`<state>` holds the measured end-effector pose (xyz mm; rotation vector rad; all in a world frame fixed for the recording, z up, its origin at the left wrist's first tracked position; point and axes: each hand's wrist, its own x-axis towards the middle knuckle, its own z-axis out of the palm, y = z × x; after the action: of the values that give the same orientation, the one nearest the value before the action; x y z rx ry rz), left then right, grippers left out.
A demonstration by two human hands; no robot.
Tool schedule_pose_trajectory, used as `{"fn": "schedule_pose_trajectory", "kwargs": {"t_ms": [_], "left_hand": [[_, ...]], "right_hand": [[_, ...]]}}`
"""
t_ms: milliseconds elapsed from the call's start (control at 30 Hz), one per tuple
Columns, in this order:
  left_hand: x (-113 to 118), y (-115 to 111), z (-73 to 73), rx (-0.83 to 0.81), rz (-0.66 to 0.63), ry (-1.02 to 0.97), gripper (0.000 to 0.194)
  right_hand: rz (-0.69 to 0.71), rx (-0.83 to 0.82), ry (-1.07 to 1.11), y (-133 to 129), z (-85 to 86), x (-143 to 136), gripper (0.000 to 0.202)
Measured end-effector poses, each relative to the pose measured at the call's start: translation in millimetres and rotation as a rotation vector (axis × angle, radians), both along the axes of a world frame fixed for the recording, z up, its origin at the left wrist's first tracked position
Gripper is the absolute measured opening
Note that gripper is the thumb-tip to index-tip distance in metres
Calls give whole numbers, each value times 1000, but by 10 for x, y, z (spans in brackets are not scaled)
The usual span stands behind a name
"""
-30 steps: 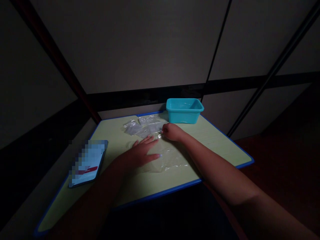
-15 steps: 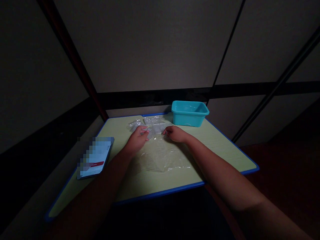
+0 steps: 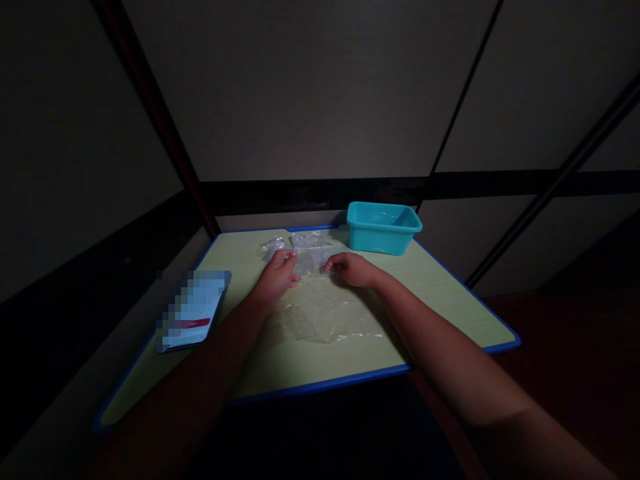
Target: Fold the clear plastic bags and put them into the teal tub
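A clear plastic bag (image 3: 325, 310) lies spread and wrinkled over the middle of the table, its lower edge toward me. My left hand (image 3: 278, 275) is at the bag's upper left, with thumb and forefinger pinched on the thin film and the lower fingers partly stretched. At the upper right of the bag, my right hand (image 3: 354, 269) has its fingers curled and closed on the film. The fine grip of both hands is hard to see in the dim light. Just beyond them lies more crumpled clear plastic (image 3: 311, 239).
A turquoise plastic basket (image 3: 383, 239) stands at the table's back right. To the left lies a tablet or phone-like device (image 3: 197, 310) with a lit, blurred screen. The pale table (image 3: 450, 303) has a blue rim, and wall panels (image 3: 310, 93) rise behind it.
My left thumb and forefinger have come together at the bag's upper edge. My right hand has barely moved. The whole view has shifted slightly.
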<state>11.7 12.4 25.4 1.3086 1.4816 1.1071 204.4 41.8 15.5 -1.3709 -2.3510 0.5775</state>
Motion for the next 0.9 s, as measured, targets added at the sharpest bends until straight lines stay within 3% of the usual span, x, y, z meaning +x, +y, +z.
{"fn": "schedule_pose_trajectory", "kwargs": {"t_ms": [433,500,600,700,833,900], "left_hand": [[-109,84,-101,334,51,185,36],[-105,78,-107,384,-1,289,35],[-98,51,-138,475,-102,595,31],[-98,7,-183,516,-234,851,41],[-102,-48,-217,464,-488,956,54],[-101,-71,-217,422,-610,973,58]], "right_hand": [[78,11,58,33,-60,-16,38],[83,6,39,23,-60,-21,37],[96,0,23,12,-53,-19,36],[46,12,66,18,-14,1,34],[-85,32,345,41,86,40,27],[-136,-42,555,33,135,43,23]]}}
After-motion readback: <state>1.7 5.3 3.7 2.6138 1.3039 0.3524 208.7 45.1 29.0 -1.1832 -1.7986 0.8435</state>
